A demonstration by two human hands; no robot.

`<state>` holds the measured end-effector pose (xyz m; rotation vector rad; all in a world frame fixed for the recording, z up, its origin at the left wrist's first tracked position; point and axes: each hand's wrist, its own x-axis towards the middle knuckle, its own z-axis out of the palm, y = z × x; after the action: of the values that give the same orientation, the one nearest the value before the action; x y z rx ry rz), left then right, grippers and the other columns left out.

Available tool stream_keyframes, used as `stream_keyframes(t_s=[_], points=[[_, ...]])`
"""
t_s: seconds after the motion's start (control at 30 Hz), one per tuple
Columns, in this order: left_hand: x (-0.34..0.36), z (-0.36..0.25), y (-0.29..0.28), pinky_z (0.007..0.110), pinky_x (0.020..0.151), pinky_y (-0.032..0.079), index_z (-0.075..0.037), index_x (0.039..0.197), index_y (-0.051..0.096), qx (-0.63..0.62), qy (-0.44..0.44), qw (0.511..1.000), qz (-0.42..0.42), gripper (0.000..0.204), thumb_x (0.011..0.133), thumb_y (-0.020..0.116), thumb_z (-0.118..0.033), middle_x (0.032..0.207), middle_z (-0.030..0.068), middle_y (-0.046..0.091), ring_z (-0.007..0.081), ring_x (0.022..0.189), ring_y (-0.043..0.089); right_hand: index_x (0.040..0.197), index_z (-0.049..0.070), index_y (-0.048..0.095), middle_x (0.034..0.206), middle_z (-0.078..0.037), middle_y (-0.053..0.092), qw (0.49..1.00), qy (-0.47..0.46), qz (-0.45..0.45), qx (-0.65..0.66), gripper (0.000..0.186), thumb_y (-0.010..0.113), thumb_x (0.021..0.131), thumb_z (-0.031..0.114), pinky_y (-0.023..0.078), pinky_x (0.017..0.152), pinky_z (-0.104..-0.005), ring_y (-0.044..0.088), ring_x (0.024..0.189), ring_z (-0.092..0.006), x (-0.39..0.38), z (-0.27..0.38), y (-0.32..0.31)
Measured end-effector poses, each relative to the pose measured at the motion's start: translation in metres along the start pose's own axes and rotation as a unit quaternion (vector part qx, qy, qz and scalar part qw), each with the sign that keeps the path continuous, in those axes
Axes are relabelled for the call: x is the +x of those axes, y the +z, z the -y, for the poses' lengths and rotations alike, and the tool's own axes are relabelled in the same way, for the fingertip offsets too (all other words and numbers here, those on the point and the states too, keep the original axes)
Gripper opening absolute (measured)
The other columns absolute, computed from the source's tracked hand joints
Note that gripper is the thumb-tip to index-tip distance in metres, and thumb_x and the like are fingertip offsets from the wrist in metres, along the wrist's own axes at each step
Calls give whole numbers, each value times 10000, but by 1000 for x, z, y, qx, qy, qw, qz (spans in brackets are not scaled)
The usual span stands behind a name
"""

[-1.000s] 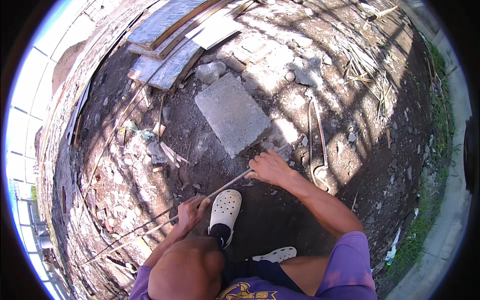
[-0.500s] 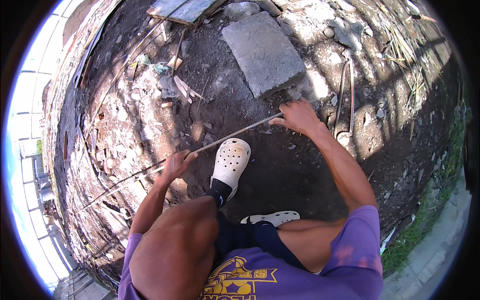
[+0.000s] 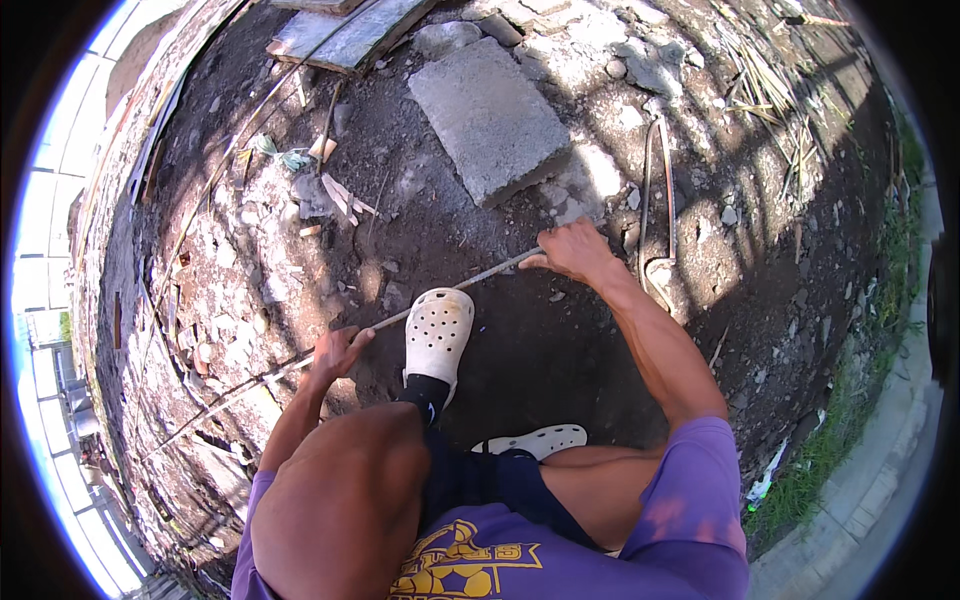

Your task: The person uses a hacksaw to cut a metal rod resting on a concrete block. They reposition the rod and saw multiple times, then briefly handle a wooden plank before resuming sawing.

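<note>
A long, thin steel rod, probably a reinforcing bar, slants low across the ground from lower left to upper right. My left hand is closed round it, left of my foot. Farther right, the fingers of my right hand are wrapped over its upper end, just nearer than a flat grey concrete block. Between my hands, the toe of a white perforated clog on my foot meets the rod. Whether the foot presses on it I cannot tell. My fingertips are partly hidden.
A bent metal strip lies right of the block, with dry stalks beyond. Boards sit at the far left, near green twine. Rubble covers the soil. Grass borders a concrete path at right.
The whole view has shifted, so the ground and block sit farther left in the picture. Both hands keep their hold on the rod, and its position beside the clog looks nearly the same.
</note>
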<state>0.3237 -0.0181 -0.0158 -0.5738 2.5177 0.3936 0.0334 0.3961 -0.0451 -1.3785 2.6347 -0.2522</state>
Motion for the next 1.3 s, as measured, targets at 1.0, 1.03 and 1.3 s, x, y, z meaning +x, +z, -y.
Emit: stream_keyframes(t_s=[1.0,1.03,1.3], points=[[6,21,28,512,674,517,-32,963,617,-63,105,984,-132,372,1009,663,-398,817,211,682,450,763,669,1035,21,692,786,-215,735,989,3,140,39,755,440,981,731,562,738,-524,743,849,-421,27,-1,21],[4,20,29,504,700,529,-36,987,624,-35,107,984,-137,364,1008,661,-398,854,197,696,440,794,679,1046,31,689,777,-216,731,989,-4,140,48,744,444,979,730,559,732,-528,739,840,-427,27,-1,19],[6,23,22,535,665,504,-58,968,627,16,99,993,-67,351,1035,605,-402,785,216,657,465,754,653,926,63,732,754,-224,714,984,-21,160,71,725,464,971,735,552,726,-544,717,817,-454,29,-3,1]])
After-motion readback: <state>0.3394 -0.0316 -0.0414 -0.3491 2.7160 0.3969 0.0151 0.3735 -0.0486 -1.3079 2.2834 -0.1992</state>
